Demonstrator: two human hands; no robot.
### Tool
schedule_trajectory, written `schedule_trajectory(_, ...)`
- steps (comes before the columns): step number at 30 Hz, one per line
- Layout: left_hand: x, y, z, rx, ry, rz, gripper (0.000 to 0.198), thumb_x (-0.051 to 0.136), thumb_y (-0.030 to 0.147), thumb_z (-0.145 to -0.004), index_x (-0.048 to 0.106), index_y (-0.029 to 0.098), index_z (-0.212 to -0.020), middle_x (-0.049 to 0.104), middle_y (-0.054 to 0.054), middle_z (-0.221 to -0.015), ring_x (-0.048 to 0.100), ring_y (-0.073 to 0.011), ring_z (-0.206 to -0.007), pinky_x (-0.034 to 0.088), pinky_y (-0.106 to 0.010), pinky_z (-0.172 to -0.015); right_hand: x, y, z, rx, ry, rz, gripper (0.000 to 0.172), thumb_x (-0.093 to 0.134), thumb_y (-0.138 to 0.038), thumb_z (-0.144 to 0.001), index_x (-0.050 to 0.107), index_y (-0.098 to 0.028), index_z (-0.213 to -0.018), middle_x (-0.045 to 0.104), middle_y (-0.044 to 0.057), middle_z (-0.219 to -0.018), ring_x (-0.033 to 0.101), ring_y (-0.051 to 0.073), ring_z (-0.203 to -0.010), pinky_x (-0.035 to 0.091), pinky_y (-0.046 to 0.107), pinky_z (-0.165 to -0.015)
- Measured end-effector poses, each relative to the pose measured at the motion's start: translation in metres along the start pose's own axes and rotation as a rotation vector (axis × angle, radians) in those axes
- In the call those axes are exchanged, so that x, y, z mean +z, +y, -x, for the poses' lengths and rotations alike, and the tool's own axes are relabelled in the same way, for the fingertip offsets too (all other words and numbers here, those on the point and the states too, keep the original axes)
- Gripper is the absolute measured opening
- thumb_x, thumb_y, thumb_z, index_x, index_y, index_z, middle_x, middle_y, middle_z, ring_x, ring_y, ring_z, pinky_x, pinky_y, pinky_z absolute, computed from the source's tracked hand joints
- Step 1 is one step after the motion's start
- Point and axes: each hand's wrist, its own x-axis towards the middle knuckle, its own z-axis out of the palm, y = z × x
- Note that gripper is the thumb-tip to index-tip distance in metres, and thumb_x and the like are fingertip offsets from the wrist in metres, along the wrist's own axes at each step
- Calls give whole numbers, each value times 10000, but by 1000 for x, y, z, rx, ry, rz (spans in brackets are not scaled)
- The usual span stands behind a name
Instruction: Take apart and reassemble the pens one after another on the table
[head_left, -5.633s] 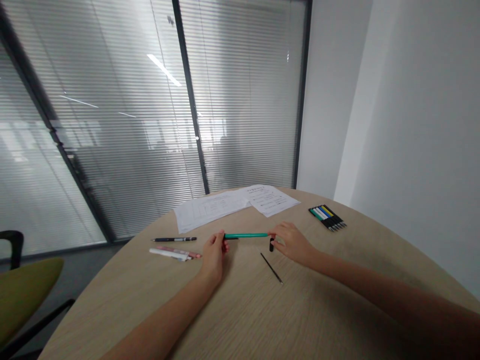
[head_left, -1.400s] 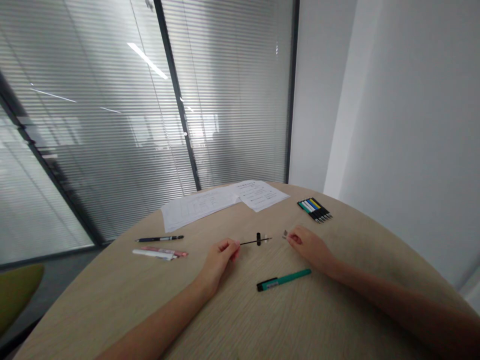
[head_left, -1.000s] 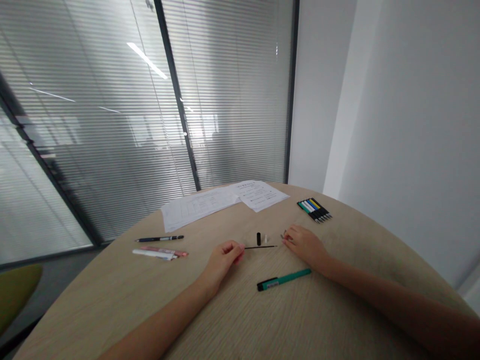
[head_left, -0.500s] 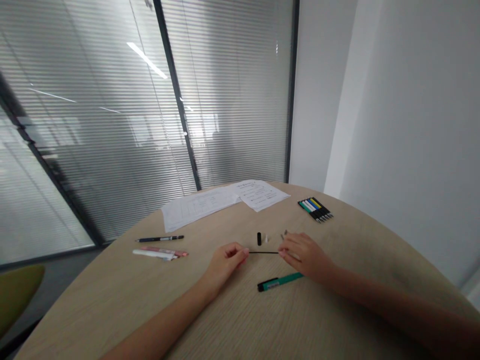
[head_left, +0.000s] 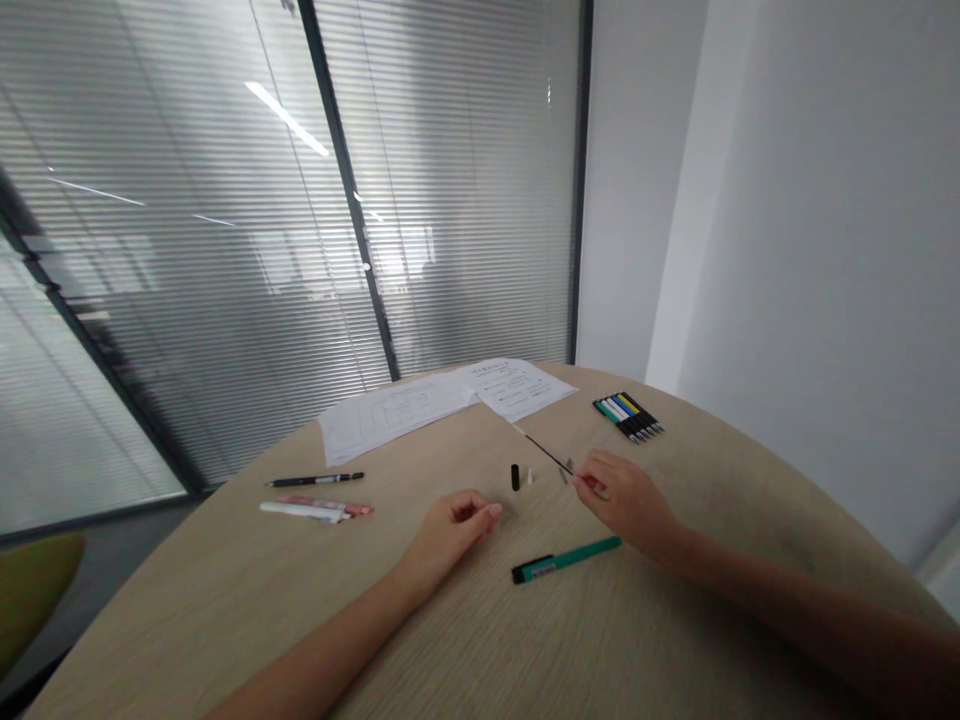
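Observation:
Pinched between the thumb and fingers of my right hand (head_left: 628,502) is one end of a thin black pen refill (head_left: 547,454). Its pale far end points up and left, toward the papers. My left hand (head_left: 451,532) rests on the table with its fingers curled in and thumb against them; nothing shows in it. Between the hands, a short black cylinder (head_left: 515,477) stands beside a small white piece (head_left: 530,477). Small greyish parts (head_left: 564,476) lie by the right fingertips, too small to name. A green pen barrel (head_left: 570,559) with a black clip lies nearer me.
Printed papers (head_left: 397,408) lie at the far side of the round wooden table (head_left: 420,660). A row of several coloured pens (head_left: 628,416) is at the back right. A black pen (head_left: 315,480), a white pen (head_left: 296,511) and a pink pen (head_left: 358,509) lie left.
My left hand has let go of the refill. The right hand has lifted slightly and swung the refill's free end away from me, from level to slanting up and left.

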Motion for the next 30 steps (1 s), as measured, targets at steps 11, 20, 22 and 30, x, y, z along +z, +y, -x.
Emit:
schedule_trajectory(11, 1, 0, 0, 13, -62, -119, 266, 475, 378, -667, 450, 159, -519, 373, 63, -461, 329, -77, -449, 239, -202, -449, 12, -3, 1, 48, -175, 155, 163, 443, -185, -728, 487, -187, -571, 546, 21, -634, 501, 141, -640, 346, 237, -556)
schedule_trajectory(20, 2, -1, 2, 203, -103, -389, 154, 455, 253, -719, 508, 147, -619, 482, 29, -579, 438, -97, -556, 328, -199, -521, 10, -6, -1, -14, -245, 139, 265, 403, -274, -800, 514, -179, -579, 557, 23, -656, 501, 136, -677, 346, 234, -606)
schedule_trajectory(22, 3, 1, 6, 276, -124, -499, 157, 461, 266, -729, 520, 150, -641, 493, 23, -594, 443, -101, -558, 327, -202, -518, 9, -3, -1, 5, -241, 125, 287, 379, -294, -817, 516, -179, -593, 556, 23, -664, 499, 134, -678, 345, 234, -609)
schedule_trajectory(30, 9, 2, 15, 618, -217, -844, 296, 586, 427, -648, 547, 143, -723, 541, -36, -711, 493, -173, -688, 364, -273, -609, 5, 8, -3, 157, -228, 41, 331, 312, -329, -843, 508, -177, -624, 550, 28, -680, 502, 130, -672, 346, 235, -613)
